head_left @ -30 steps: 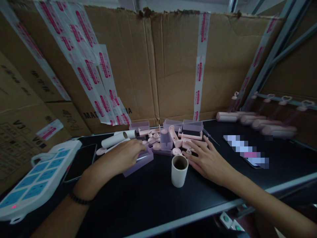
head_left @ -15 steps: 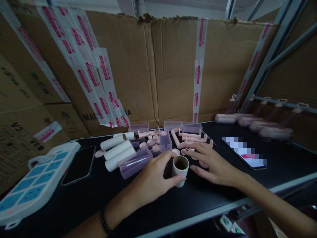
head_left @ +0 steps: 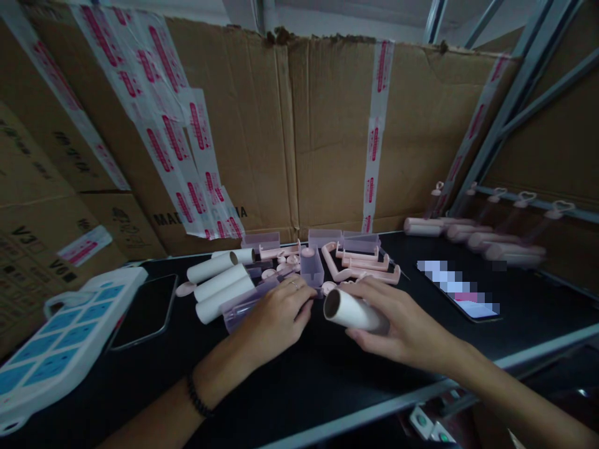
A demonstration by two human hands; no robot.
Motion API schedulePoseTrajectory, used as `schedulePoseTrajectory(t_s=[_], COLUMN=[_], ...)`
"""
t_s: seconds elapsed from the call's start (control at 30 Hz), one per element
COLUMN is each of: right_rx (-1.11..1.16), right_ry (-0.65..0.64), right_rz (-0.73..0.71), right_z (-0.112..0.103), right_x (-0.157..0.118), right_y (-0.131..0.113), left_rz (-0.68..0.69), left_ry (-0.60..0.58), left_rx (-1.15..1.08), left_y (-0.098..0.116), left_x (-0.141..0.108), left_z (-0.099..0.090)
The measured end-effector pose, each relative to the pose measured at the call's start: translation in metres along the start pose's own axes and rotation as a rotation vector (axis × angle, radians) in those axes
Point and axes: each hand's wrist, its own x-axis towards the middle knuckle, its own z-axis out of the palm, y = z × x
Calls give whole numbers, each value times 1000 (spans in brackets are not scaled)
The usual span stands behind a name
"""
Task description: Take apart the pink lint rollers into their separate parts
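A white cardboard tube (head_left: 358, 313) lies tilted in my right hand (head_left: 397, 315), with its hollow end facing left. My right fingers are wrapped over it and the thumb is underneath. My left hand (head_left: 278, 312) reaches into the small parts with its fingers curled down; whatever is at the fingertips is hidden. Beside the left fingertips lies a round pink cap (head_left: 328, 287). A clear purple plastic case (head_left: 236, 312) is partly covered by my left hand. Behind it stands an open purple case (head_left: 312, 268).
Several white tubes (head_left: 224, 299) lie left of my hands. Pink brackets (head_left: 369, 259) are at the back. A black phone (head_left: 147, 312) and a power strip (head_left: 56, 343) lie left, a lit phone (head_left: 461, 293) right. Pink rollers (head_left: 500, 243) line the far right, before cardboard (head_left: 327, 137).
The white tube has passed from my left hand to my right and tipped from upright to nearly lying. My left hand has moved left and forward to the small parts.
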Motion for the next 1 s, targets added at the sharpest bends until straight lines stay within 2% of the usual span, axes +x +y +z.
schedulePoseTrajectory(t_s=[0.07,0.13,0.3,0.43,0.5,0.6,0.67,0.8,0.9,1.0], right_rx=[-99,-196,-371,-447,-401,-218,-125,-128,-196,-218], right_ry=[-103,-138,-75,-18,31,199,353,617,663,633], right_rz=[44,65,59,59,59,92,190,477,611,675], right_z=[7,17,34,34,30,11,-12,-69,-96,-99], right_x=[-4,-7,-8,0,3,6,8,22,40,55], right_y=[-5,-6,10,24,27,35,49,102,146,171], left_rz=[67,115,127,141,146,158,172,182,188,184], left_ry=[-36,-74,-138,-139,-132,-138,-146,-173,-183,-190], left_rx=[86,151,229,269,276,263,259,271,269,252], left_y=[-7,-12,-20,-28,-33,-39,-41,-37,-30,-22], left_x=[-1,-3,-5,-4,-4,-4,-4,-4,-3,-2], left_z=[4,8,13,16,15,11,9,6,6,6])
